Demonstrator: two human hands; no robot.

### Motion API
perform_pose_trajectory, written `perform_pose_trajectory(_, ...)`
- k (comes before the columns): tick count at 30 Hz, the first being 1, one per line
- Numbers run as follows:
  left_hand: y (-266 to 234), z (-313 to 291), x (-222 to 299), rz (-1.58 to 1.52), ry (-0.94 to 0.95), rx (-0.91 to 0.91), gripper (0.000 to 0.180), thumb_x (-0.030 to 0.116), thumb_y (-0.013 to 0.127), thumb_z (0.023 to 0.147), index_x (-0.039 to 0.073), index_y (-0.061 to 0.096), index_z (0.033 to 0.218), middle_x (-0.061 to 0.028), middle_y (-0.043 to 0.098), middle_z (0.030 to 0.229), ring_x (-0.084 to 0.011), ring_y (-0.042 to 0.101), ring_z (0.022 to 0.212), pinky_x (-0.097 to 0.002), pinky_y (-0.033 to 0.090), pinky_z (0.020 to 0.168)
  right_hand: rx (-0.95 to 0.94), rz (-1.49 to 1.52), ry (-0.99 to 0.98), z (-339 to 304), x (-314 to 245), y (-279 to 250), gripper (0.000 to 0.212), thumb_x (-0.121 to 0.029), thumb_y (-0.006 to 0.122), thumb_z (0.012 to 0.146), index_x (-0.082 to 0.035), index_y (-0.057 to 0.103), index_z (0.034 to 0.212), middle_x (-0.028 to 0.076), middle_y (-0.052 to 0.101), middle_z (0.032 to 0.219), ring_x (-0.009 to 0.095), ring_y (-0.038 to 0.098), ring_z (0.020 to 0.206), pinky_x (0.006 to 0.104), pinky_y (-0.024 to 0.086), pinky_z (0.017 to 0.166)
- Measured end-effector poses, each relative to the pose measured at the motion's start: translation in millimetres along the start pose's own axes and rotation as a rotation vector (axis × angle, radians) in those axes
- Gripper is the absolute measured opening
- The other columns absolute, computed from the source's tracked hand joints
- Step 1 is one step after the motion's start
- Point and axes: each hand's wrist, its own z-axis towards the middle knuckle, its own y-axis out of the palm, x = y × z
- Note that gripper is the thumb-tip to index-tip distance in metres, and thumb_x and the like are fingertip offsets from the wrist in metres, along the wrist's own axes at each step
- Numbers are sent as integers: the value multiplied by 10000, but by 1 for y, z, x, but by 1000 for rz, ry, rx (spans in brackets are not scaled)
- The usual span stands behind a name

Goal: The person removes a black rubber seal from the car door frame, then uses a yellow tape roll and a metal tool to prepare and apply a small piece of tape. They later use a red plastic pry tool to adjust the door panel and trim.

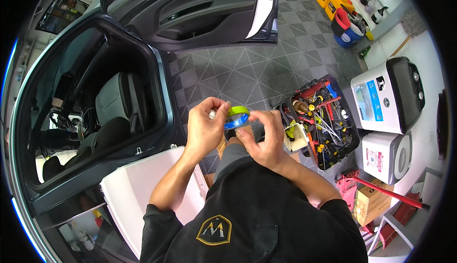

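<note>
Left hand [205,129] and right hand [264,137] both pinching tape roll [237,116] held between them

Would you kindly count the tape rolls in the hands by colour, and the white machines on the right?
Green tape roll: 1
Blue tape roll: 1
White machines, larger and smaller: 2
Total: 4
</note>
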Motion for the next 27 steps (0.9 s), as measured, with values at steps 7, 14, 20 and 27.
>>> perform_pose_trajectory(7, 10, 4, 12, -24, 77, -129, 170, 143, 687, 969, -21, 693, 927, -67, 675, 724, -98, 601, 653, -298, 479, 589, 21, 503, 110, 13, 15, 22, 822, -160, 816, 866, 43, 344, 1508, 250, 557, 1329, 356, 618, 1196, 437, 521, 994)
perform_pose_trajectory(14, 4, -2, 14, 377, 462, -90, 100, 86, 725, 915, 28, 645, 929, -116, 704, 771, -269, 679, 593, -370, 518, 551, -206, 531, 280, 27, 27, -3, 443, -40, 625, 980, -44, 509, 1407, 155, 739, 908, 279, 729, 720, 372, 523, 632)
perform_pose_trajectory(20, -1, -7, 6, 410, 577, -34, 116, 23, 736, 878, 52, 657, 958, -92, 698, 769, -264, 686, 614, -360, 525, 538, -158, 498, 271, 27, 27, 5, 165, -27, 656, 977, -1, 680, 1138, 89, 714, 792, 133, 697, 656, 275, 544, 608)
perform_pose_trajectory(27, -16, -2, 18, -339, 55, 15, 196, 239, 626, 1046, 43, 635, 1036, -2, 593, 754, -91, 483, 577, -230, 368, 528, -7, 609, 358, 24, 32, -3, 97, -49, 658, 989, 3, 686, 1066, 46, 688, 762, 83, 619, 602, 249, 487, 560)
